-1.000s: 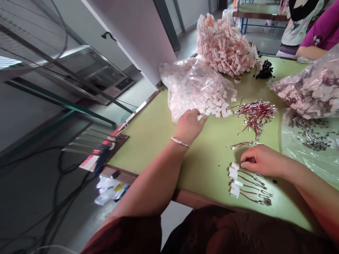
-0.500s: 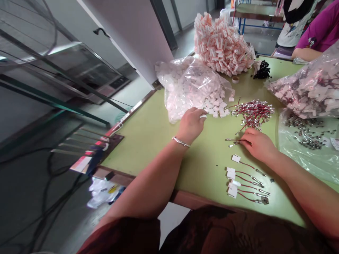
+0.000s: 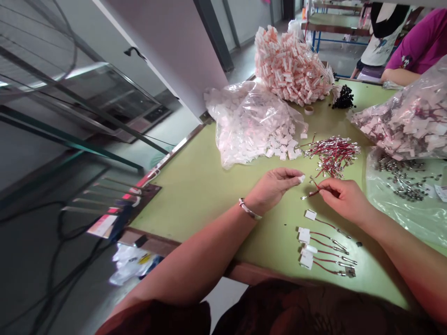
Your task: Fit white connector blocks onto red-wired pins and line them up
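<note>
My left hand [image 3: 275, 186] pinches a small white plastic connector housing [image 3: 301, 178] between thumb and fingertips. Just to its right, my right hand [image 3: 340, 197] is closed on short red wires with metal terminals [image 3: 312, 193], whose ends point left toward the housing; a small gap separates the two. Beyond my right hand lies a heap of red terminal wires [image 3: 331, 152]. Nearer me, several white housings with red wires attached [image 3: 304, 235] rest in a column on the green table [image 3: 195, 186]. Loose white housings [image 3: 284, 145] spill from a clear plastic bag [image 3: 240, 125].
A large pile of pink-white connectors [image 3: 289, 67] stands at the back, beside black parts [image 3: 344, 97] and a tape roll [image 3: 309, 110]. On the right are a full bag [image 3: 412, 116] and loose metal terminals [image 3: 407, 179] on plastic. A person in a purple sleeve [image 3: 415, 44] sits across.
My left hand has moved right and toward me, away from the bag, carrying the white housing close to my right hand. The wires in my right hand have shifted in its fingers.
</note>
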`<control>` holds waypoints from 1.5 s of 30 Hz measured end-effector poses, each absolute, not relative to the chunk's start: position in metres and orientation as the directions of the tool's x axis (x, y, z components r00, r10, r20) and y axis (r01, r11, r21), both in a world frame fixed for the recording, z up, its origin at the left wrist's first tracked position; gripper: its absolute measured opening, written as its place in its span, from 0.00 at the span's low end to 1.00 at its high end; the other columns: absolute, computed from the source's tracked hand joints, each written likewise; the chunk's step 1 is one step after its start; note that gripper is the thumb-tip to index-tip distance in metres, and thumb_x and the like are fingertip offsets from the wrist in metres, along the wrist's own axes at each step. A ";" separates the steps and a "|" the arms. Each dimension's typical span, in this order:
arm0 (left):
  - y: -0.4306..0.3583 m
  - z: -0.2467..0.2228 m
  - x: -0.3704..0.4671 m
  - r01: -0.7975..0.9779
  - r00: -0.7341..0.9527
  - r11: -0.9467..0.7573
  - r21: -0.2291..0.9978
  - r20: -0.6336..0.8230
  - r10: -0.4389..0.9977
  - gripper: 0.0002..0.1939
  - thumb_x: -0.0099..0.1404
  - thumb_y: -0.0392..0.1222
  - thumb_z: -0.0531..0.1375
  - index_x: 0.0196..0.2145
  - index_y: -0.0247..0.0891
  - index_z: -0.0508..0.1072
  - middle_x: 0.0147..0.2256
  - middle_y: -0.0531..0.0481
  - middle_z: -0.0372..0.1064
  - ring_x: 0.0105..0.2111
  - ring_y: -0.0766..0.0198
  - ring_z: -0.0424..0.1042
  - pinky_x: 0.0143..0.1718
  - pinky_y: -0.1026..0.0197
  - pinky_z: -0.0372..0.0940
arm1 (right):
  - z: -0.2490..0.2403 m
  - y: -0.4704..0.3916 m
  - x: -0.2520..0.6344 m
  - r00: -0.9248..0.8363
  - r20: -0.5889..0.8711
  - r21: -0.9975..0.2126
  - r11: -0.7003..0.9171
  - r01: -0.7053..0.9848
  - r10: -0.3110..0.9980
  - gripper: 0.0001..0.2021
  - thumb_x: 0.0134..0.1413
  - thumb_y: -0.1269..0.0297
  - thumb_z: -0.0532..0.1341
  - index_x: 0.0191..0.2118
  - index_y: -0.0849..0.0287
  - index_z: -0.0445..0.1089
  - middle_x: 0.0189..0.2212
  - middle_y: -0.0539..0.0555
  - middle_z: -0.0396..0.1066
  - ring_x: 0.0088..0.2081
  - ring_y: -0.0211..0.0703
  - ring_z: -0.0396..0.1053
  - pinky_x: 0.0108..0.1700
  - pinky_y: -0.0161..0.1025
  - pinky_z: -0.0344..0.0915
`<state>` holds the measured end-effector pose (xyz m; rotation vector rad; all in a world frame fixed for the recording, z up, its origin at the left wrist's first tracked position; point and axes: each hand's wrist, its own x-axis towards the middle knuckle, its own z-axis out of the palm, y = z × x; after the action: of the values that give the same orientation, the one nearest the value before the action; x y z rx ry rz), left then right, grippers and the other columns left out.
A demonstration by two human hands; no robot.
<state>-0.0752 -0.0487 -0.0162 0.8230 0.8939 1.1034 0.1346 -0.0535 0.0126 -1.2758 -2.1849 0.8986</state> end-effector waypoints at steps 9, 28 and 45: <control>-0.053 -0.013 -0.076 -0.133 0.255 0.065 0.989 -0.029 0.967 0.15 0.54 0.34 0.65 0.40 0.35 0.72 0.39 0.46 0.75 0.41 0.65 0.73 0.47 0.60 0.68 | 0.015 -0.056 0.135 -0.585 0.057 -0.458 0.542 0.705 0.809 0.15 0.61 0.59 0.52 0.32 0.53 0.75 0.23 0.49 0.70 0.24 0.36 0.62 0.28 0.36 0.53; -0.053 -0.009 -0.077 0.003 0.357 0.070 0.998 -0.067 0.932 0.12 0.50 0.37 0.68 0.35 0.34 0.77 0.30 0.49 0.75 0.31 0.67 0.74 0.37 0.63 0.70 | 0.018 -0.054 0.139 -0.599 0.028 -0.194 0.592 0.782 0.800 0.15 0.58 0.63 0.50 0.28 0.54 0.73 0.22 0.50 0.70 0.23 0.37 0.60 0.26 0.38 0.45; -0.052 -0.024 -0.062 -0.035 0.463 0.062 0.997 -0.039 0.886 0.11 0.52 0.43 0.68 0.31 0.34 0.77 0.34 0.45 0.77 0.35 0.64 0.75 0.44 0.57 0.70 | 0.021 -0.058 0.131 -0.525 -0.096 -0.301 0.478 0.825 0.846 0.13 0.57 0.64 0.51 0.27 0.58 0.70 0.20 0.51 0.67 0.21 0.36 0.55 0.26 0.37 0.44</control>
<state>-0.0617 -0.0518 -0.0239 1.3261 0.8417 0.8375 0.1307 -0.0578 0.0205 -1.4972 -2.6436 0.4814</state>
